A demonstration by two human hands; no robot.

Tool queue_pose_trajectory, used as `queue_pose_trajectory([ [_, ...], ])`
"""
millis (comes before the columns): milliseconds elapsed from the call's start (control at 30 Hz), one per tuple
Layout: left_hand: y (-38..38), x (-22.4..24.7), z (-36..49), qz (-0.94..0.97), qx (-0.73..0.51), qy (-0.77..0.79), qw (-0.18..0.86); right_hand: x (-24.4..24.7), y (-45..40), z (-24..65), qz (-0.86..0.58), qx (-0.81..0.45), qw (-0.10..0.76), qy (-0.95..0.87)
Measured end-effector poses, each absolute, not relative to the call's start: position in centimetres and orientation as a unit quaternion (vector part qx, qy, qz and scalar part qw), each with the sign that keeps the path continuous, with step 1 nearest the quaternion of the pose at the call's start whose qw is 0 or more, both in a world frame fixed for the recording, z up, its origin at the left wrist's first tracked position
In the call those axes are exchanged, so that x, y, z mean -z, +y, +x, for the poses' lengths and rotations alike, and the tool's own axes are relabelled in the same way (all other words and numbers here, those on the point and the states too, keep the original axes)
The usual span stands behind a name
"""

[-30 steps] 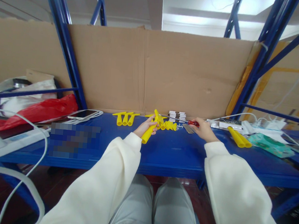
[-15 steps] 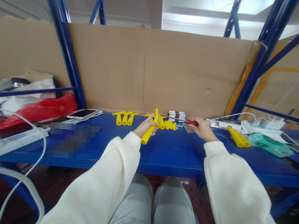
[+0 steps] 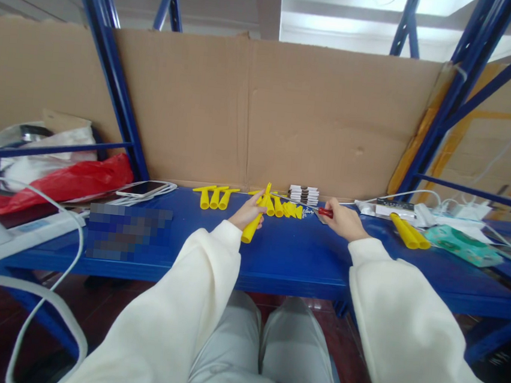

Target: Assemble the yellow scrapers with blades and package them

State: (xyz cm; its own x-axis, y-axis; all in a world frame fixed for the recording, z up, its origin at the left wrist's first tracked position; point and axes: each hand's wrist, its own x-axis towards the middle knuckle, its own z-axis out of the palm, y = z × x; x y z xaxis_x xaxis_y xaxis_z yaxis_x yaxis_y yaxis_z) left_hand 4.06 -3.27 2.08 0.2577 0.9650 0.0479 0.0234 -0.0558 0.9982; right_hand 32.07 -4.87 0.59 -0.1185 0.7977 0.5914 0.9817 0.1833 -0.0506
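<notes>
My left hand [image 3: 248, 212] is wrapped round a yellow tube-like part [image 3: 250, 231], whose narrow upper end points toward the cardboard. In my right hand [image 3: 344, 220] is the red handle of a screwdriver [image 3: 326, 212]; its thin shaft runs left toward the yellow part. Whether the tip touches the part cannot be made out. Several yellow pieces [image 3: 278, 207] lie just beyond and right of my left hand. Small white boxes [image 3: 303, 195] are stacked behind them. Three yellow parts [image 3: 214, 198] stand in a row to the left. Small metal bits [image 3: 310, 211] lie near the screwdriver.
On the blue table [image 3: 294, 261], two yellow tubes [image 3: 407, 232] and a green packet [image 3: 462, 246] lie right. A phone [image 3: 142, 189], white cables, a power strip [image 3: 20, 241] and a red bag [image 3: 76, 177] are left. Cardboard [image 3: 191, 107] stands behind.
My right hand has shifted slightly left with the screwdriver, its shaft now more tilted. My left hand keeps its hold on the yellow part. The whole view has shifted a little.
</notes>
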Motion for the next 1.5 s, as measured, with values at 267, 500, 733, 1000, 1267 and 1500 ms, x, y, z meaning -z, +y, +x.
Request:
queue_pose_trajectory([
  [267, -3.30, -2.07, 3.93, 0.578, -0.438, 0.409, 0.554, -0.69, -4.94, 32.13, -0.578, 0.172, 0.254, -0.756],
  [500, -3.13, -1.92, 4.02, 0.575, -0.437, 0.423, 0.548, -0.38, -4.80, 31.80, -0.598, 0.182, 0.258, -0.737],
  [733, -2.91, -1.67, 4.05, 0.574, -0.432, 0.431, 0.546, -0.61, -5.10, 31.67, -0.577, 0.180, 0.249, -0.757],
  [1000, -2.96, -1.91, 4.10, 0.556, -0.439, 0.434, 0.556, -0.44, -5.05, 31.44, -0.594, 0.175, 0.250, -0.744],
  [1267, -3.35, -2.15, 4.10, 0.551, -0.440, 0.427, 0.566, -0.52, -5.29, 31.33, -0.588, 0.168, 0.228, -0.757],
  [1500, -2.90, -1.77, 4.03, 0.565, -0.427, 0.424, 0.565, -0.57, -5.17, 31.32, -0.625, 0.188, 0.240, -0.719],
])
